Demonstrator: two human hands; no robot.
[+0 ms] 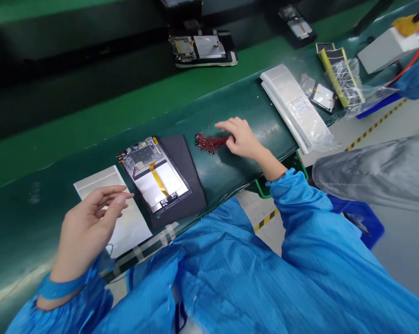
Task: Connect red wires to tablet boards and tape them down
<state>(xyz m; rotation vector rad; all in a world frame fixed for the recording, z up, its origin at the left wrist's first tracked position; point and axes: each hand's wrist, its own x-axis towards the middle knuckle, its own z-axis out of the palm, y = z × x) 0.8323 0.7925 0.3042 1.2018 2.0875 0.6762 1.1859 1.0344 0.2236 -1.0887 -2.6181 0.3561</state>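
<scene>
Right hand on the red wires, left hand loose beside the open tablet.

The open tablet [153, 174] lies back-off on a dark pad [186, 157], circuit board and a yellow strip showing, and everything hangs off that. Just right of it sits a bundle of red wires [209, 142], and the right hand [242, 138] is on it: fingers stretched out, tips touching the strands, not closed around them. Left of the tablet, the left hand [87, 222] hovers over a white sheet [134, 229], fingers loosely curled, thumb near the forefinger, holding nothing. Well to the right of the tablet lies a stack of silvery bags [294, 104] with a small label, its print too small to read. Beyond the tablet, a second opened device [202, 48] sits on the belt; no brand is legible anywhere.
</scene>
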